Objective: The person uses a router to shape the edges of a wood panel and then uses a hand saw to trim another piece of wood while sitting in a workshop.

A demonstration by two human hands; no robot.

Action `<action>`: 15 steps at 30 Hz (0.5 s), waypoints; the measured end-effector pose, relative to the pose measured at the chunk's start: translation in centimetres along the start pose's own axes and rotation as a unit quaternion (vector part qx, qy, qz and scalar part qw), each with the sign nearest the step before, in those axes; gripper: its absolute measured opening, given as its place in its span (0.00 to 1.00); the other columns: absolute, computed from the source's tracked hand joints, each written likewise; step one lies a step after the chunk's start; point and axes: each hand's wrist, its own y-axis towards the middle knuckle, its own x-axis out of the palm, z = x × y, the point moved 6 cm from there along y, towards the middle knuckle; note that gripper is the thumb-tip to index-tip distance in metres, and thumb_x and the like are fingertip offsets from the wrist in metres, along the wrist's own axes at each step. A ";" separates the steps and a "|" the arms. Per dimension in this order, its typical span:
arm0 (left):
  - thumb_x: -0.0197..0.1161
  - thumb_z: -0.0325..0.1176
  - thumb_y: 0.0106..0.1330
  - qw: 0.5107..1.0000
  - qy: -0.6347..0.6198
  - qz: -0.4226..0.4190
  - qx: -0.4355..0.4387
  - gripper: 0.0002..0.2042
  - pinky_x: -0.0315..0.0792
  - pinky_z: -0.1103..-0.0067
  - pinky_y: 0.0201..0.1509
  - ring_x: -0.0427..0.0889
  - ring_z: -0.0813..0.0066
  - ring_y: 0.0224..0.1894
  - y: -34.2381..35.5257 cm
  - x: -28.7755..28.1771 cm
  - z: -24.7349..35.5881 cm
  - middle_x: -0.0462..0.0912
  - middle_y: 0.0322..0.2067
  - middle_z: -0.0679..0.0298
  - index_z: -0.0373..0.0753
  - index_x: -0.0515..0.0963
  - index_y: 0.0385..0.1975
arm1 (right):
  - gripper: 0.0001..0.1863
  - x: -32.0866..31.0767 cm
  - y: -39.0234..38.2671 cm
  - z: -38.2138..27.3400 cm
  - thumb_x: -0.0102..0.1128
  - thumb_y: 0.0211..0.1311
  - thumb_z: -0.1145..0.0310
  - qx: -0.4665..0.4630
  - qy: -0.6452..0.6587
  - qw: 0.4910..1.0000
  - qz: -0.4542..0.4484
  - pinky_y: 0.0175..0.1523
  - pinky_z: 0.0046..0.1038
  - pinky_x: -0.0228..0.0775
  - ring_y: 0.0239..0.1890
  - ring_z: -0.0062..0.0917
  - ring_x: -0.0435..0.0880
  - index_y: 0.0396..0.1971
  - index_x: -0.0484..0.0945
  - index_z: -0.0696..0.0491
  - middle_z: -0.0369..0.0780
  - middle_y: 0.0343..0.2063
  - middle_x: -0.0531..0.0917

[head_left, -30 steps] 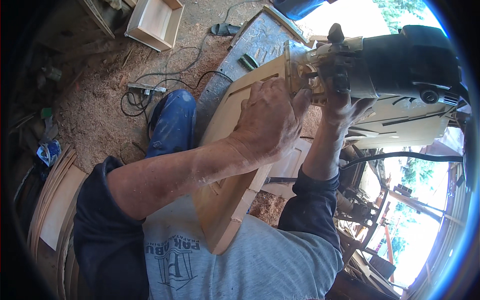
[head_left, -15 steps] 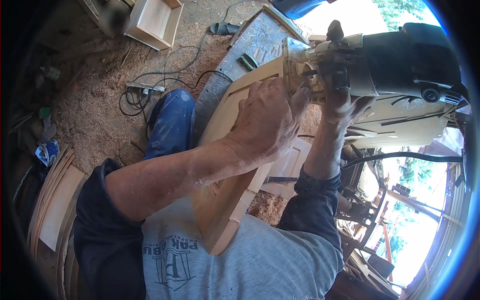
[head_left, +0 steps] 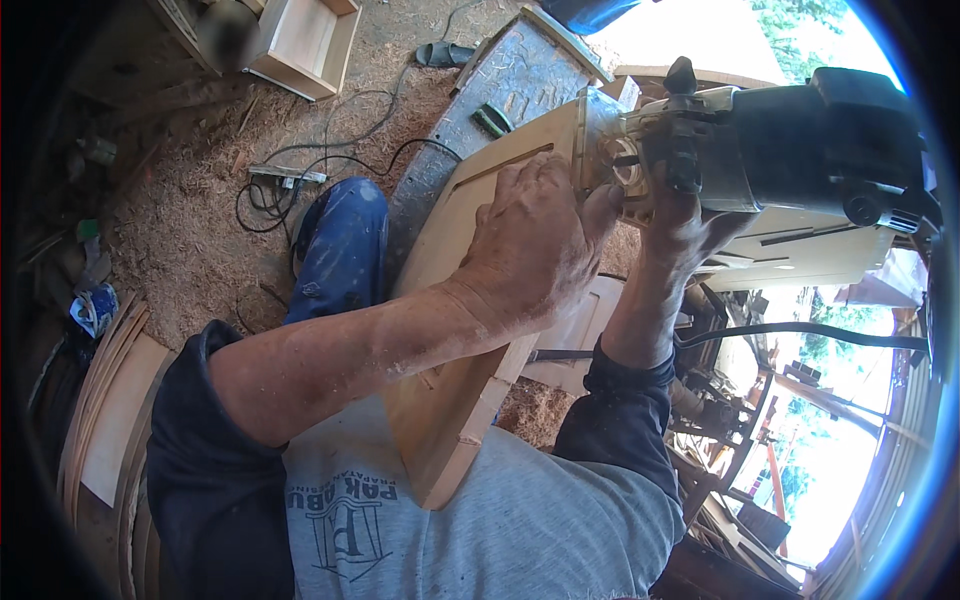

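A long pale wooden board with slots cut in its face leans against my grey shirt and slants up and away. My left hand grips it near the far end, fingers curled over the slotted face and thumb beside the router's base. Lying sideways at that end is a black router, its clear base plate against the board. My right hand is wrapped round the router near its base from below; the tool hides most of the fingers. The bit cannot be made out.
A dusty grey bench stands under the board's far side, with a dark green brush-like object on it. A black cord runs behind my right arm. Shavings cover the floor, where a power strip and a wooden drawer lie.
The router has tipped slightly down and to the right, with my right hand moving along. My left hand and the board have hardly shifted.
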 end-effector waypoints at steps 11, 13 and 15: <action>0.48 0.45 0.77 0.998 -0.061 0.023 -0.021 0.24 0.70 0.57 0.57 0.71 0.48 0.54 0.2 -0.2 -0.2 0.72 0.47 0.41 0.22 0.67 0.50 | 0.32 0.4 0.9 0.6 0.71 0.39 0.64 -0.066 -0.038 0.997 -0.025 0.46 0.27 0.75 0.36 0.26 0.82 0.47 0.72 0.59 0.39 0.38 0.81; 0.48 0.43 0.77 0.999 -0.048 0.009 -0.011 0.21 0.71 0.57 0.55 0.71 0.48 0.53 0.3 -0.1 0.0 0.71 0.46 0.42 0.26 0.67 0.52 | 0.31 0.6 0.9 0.6 0.70 0.38 0.64 -0.085 -0.017 0.996 -0.029 0.44 0.27 0.75 0.35 0.27 0.82 0.46 0.73 0.59 0.39 0.37 0.81; 0.48 0.42 0.77 0.999 -0.015 0.027 0.035 0.20 0.71 0.57 0.55 0.72 0.49 0.52 0.0 -0.3 0.4 0.71 0.46 0.42 0.26 0.66 0.52 | 0.29 0.3 0.5 1.6 0.68 0.40 0.62 -0.075 -0.017 0.997 -0.016 0.47 0.31 0.75 0.39 0.29 0.82 0.45 0.74 0.58 0.40 0.40 0.80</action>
